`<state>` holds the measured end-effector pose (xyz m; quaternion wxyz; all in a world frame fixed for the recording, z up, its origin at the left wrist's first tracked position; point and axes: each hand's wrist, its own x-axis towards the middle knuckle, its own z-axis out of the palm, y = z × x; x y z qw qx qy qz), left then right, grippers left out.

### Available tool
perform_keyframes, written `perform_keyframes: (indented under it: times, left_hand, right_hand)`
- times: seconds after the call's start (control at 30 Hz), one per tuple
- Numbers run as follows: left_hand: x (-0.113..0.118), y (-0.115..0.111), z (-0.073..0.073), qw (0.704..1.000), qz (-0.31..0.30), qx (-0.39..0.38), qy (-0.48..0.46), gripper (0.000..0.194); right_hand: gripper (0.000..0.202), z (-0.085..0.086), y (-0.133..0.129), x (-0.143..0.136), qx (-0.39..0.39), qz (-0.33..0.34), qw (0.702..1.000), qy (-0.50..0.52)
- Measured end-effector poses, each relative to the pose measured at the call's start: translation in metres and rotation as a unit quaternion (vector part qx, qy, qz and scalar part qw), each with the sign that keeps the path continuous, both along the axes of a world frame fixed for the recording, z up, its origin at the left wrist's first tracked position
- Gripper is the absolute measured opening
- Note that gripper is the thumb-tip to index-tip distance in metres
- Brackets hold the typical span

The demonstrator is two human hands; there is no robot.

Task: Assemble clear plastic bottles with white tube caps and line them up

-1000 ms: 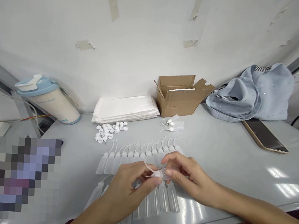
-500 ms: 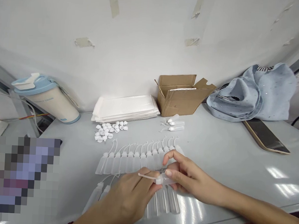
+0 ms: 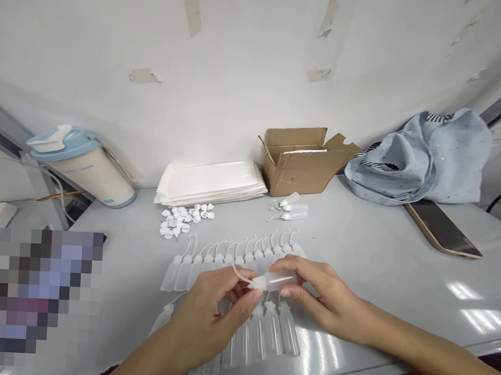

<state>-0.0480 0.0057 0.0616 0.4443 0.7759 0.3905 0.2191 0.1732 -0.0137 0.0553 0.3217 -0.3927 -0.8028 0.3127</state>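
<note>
A small translucent bottle (image 3: 280, 279) lies sideways between my two hands, its nozzle and thin curved strap pointing left. My left hand (image 3: 223, 306) has thumb and fingers closed around the nozzle end. The bottle's base is in the grip of my right hand (image 3: 312, 286), thumb below and fingers above. Behind the hands runs a row of similar bottles (image 3: 206, 272) with curved straps. A nearer row of bottles (image 3: 273, 330) lies beneath and in front of the hands, partly hidden by my left hand and forearm.
Small white caps (image 3: 182, 217) are piled before white packets (image 3: 211, 182). Several loose bottles (image 3: 295, 212) lie near an open cardboard box (image 3: 299, 170). A tumbler (image 3: 89, 168) leans at left; a blue cloth bag (image 3: 420, 157) and phone (image 3: 445, 228) are at right. A pixelated patch covers the lower left.
My left hand has turned and its fingers now hold the nozzle end. My right hand has shifted to the bottle's base, showing more of its body. The view has moved slightly.
</note>
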Motion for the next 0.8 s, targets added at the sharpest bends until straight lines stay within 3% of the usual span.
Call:
perform_keyframes:
  times: [0.13,0.37,0.57,0.8]
  left_hand:
    - [0.001,-0.003,0.006,0.997,-0.013,0.060,0.035,0.028]
    - [0.005,-0.002,0.004,0.996,-0.054,0.057,0.049,0.040]
    - [-0.001,-0.006,-0.012,0.974,-0.059,0.218,0.012,0.017]
    - [-0.001,-0.004,-0.020,0.954,-0.083,0.285,0.037,0.012]
  right_hand:
    - [0.020,0.000,-0.001,0.000,0.038,0.036,0.999,-0.013]
    - [0.023,-0.002,-0.001,-0.002,0.068,0.029,0.997,-0.022]
    - [0.022,0.002,-0.005,-0.002,-0.017,0.009,0.999,-0.029]
    - [0.031,0.001,0.000,-0.008,-0.123,-0.014,0.991,0.050]
